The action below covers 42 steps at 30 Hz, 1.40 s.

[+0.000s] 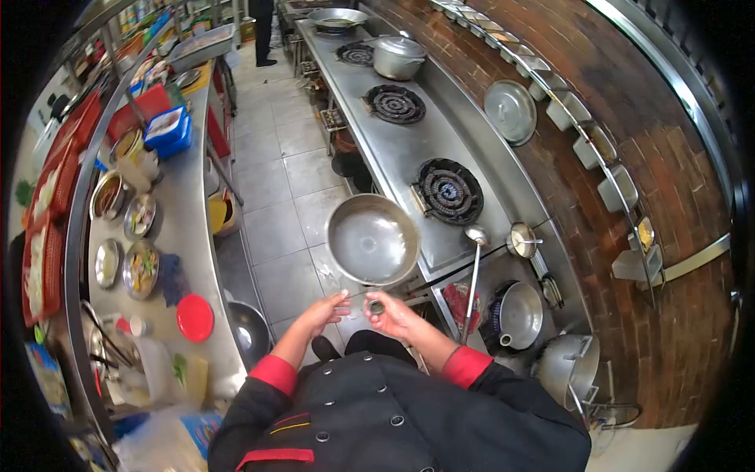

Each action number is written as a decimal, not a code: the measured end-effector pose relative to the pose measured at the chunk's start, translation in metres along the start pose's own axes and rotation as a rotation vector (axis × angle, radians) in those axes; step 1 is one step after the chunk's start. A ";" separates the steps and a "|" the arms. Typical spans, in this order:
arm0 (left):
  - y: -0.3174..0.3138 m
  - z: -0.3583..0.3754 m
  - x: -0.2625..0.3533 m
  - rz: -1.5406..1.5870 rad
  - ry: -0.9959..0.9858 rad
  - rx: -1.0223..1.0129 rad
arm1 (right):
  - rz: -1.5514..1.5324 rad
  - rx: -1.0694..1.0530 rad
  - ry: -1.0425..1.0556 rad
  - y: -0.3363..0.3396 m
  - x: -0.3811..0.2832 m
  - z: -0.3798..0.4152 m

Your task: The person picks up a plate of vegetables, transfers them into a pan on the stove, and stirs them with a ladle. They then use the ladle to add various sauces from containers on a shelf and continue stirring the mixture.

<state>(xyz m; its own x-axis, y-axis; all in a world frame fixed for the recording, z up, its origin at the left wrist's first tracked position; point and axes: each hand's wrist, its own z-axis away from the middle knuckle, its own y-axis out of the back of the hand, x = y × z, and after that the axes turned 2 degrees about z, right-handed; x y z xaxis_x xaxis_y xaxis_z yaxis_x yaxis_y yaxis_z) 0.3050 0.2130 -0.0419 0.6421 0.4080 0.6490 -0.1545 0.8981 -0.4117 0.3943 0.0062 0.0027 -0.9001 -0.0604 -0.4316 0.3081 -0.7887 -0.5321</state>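
Observation:
My left hand [324, 312] is open, with fingers stretched toward the middle and nothing in them. Close beside it, my right hand [395, 318] is closed around a small round dark object [377, 307] with a pale rim. Its kind is too small to make out. Just beyond both hands is a wide, shallow metal bowl [373, 241], apart from the fingers. What holds the bowl up is hidden.
To the right runs a steel stove counter with a burner [448, 191], a ladle [476, 236] and a handled pan [521, 315]. A prep table at left carries bowls of food [141, 269] and a red plate [194, 317]. A person's legs [263, 31] stand far down the tiled aisle.

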 end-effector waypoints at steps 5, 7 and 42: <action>0.059 -0.030 0.047 -0.180 -0.074 0.171 | -0.126 0.182 0.146 0.072 -0.081 -0.048; 0.086 -0.040 0.065 -0.162 -0.087 0.267 | -0.140 0.278 0.226 0.095 -0.126 -0.072; 0.645 0.049 0.186 1.352 -0.700 1.289 | 0.443 0.420 -0.153 0.002 -0.166 -0.209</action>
<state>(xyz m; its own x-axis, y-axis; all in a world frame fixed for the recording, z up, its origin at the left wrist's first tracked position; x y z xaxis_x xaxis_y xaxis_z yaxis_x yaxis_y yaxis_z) 0.2879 0.8764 -0.1554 -0.6358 0.4941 0.5930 -0.7559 -0.5540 -0.3490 0.6088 0.1419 -0.0788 -0.7585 -0.4986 -0.4197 0.5421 -0.8401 0.0182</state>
